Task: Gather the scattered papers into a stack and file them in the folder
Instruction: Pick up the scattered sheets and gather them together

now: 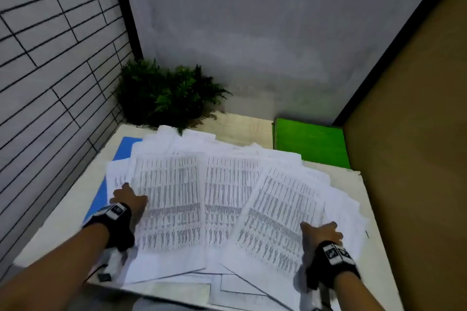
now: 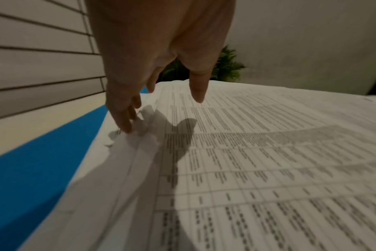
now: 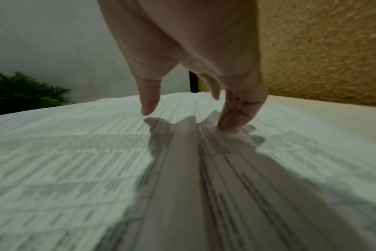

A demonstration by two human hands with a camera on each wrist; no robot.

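A pale worktop (image 1: 63,222) in a corner, between a tiled wall and a brown board, is covered by scattered papers (image 1: 227,197).

The printed sheets lie fanned and overlapping, some reaching past the near edge of the worktop; a blue folder (image 1: 121,149) lies partly under their left side and a green folder (image 1: 310,141) lies flat at the far right, near a fern (image 1: 164,93). The left hand (image 1: 130,197) rests on the left edge of the spread, and the right hand (image 1: 321,231) rests on the right edge; the fingers (image 2: 196,88) of both are straight, spread, and grip nothing. If the hands push inward too quickly, the sheets may buckle or crease, and the overhanging ones could probably slide off the near edge.
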